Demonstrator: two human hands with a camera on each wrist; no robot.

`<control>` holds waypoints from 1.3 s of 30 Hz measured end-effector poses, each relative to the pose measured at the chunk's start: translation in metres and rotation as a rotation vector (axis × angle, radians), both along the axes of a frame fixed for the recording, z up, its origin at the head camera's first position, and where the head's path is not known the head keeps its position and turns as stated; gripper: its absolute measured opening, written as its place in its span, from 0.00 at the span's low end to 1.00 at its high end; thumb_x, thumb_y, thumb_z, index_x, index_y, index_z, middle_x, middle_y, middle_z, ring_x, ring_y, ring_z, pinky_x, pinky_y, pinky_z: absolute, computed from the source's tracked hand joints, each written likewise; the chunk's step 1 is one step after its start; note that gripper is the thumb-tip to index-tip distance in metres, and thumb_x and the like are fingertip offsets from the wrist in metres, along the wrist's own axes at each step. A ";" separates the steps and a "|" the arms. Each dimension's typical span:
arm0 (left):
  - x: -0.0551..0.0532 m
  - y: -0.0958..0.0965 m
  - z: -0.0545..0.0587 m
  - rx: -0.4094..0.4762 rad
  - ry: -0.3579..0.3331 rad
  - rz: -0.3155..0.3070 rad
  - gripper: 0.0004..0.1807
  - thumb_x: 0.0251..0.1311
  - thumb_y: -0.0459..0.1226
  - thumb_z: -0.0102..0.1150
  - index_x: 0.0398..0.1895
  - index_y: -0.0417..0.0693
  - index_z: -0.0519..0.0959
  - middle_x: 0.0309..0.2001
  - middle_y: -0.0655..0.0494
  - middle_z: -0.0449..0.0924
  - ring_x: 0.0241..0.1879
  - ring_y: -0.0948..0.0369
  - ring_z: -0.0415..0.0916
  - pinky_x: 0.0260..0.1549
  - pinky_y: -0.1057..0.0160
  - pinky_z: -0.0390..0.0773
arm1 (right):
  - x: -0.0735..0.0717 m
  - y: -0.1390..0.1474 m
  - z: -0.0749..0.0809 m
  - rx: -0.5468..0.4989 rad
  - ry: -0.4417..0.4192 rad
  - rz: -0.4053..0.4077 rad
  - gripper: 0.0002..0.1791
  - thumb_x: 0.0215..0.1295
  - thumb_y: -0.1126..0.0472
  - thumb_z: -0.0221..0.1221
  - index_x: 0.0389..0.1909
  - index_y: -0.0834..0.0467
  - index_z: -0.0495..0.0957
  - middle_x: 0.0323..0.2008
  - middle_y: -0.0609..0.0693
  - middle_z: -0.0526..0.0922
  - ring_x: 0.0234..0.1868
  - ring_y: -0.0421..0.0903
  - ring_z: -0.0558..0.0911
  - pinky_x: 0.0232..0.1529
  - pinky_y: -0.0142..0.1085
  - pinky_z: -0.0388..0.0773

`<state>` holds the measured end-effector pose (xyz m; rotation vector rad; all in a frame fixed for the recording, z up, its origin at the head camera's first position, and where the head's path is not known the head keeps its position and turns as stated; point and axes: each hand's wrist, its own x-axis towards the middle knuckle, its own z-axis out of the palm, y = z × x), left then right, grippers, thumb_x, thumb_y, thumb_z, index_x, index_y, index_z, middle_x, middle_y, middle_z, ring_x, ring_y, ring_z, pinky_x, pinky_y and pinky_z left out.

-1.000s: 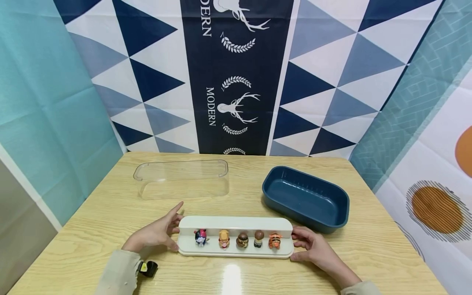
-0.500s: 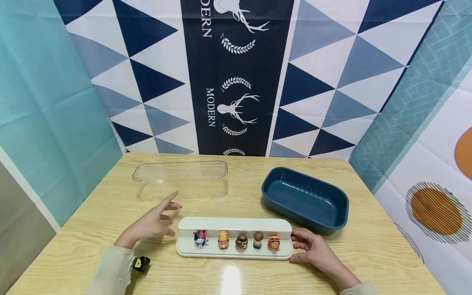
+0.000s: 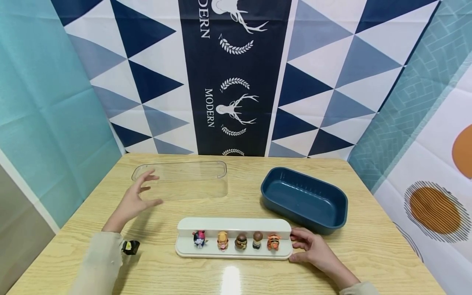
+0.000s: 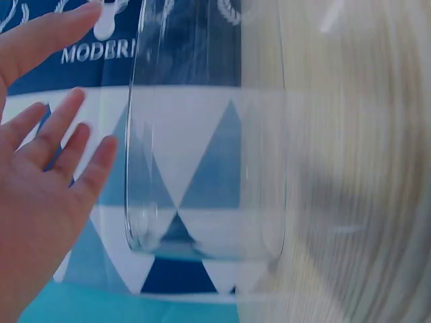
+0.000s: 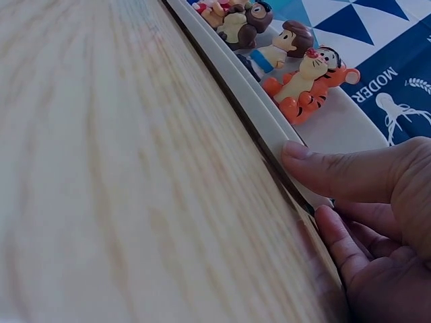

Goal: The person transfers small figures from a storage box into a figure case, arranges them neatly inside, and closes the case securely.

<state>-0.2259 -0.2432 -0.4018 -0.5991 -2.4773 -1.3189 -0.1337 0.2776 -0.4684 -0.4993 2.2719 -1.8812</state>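
A long white display base (image 3: 234, 224) with a raised back stands near the front of the table. Several small cartoon figurines stand in a row along it, among them an orange striped tiger (image 5: 311, 84) at the right end. My right hand (image 3: 312, 249) grips that end, thumb on the rim and fingers curled against the edge. Further back on the left lies a long clear plastic cover (image 3: 193, 180). My left hand (image 3: 129, 201) is raised at its left end, fingers spread and holding nothing. In the left wrist view the spread fingers are beside the clear cover (image 4: 202, 168).
A dark blue rectangular basin (image 3: 304, 198) stands at the back right, close behind my right hand. Patterned cloth (image 3: 236, 82) hangs behind the wooden table (image 3: 177, 274). A black strap (image 3: 130, 247) shows at my left wrist.
My left hand has let go of the base's left end and moved back and left to the clear cover. My right hand has stayed at the base.
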 end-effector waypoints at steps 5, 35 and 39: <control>-0.011 -0.016 0.002 0.069 0.037 0.124 0.50 0.50 0.24 0.72 0.76 0.40 0.55 0.65 0.37 0.66 0.65 0.60 0.60 0.61 0.56 0.68 | 0.000 -0.002 0.002 0.010 -0.034 -0.007 0.41 0.43 0.80 0.72 0.58 0.88 0.62 0.57 0.76 0.65 0.48 0.34 0.78 0.48 0.32 0.84; -0.054 -0.036 -0.032 0.289 -0.465 0.203 0.70 0.56 0.40 0.73 0.77 0.54 0.20 0.79 0.41 0.34 0.76 0.39 0.36 0.72 0.36 0.47 | 0.001 -0.001 0.000 -0.003 0.001 0.005 0.41 0.43 0.81 0.72 0.58 0.89 0.62 0.56 0.73 0.66 0.48 0.34 0.77 0.46 0.31 0.83; -0.054 -0.034 -0.033 0.255 -0.428 0.218 0.65 0.53 0.39 0.75 0.80 0.44 0.33 0.78 0.37 0.40 0.75 0.39 0.41 0.72 0.38 0.50 | 0.001 0.000 0.001 0.000 -0.021 -0.004 0.41 0.43 0.81 0.71 0.58 0.88 0.62 0.57 0.74 0.65 0.48 0.34 0.77 0.47 0.31 0.84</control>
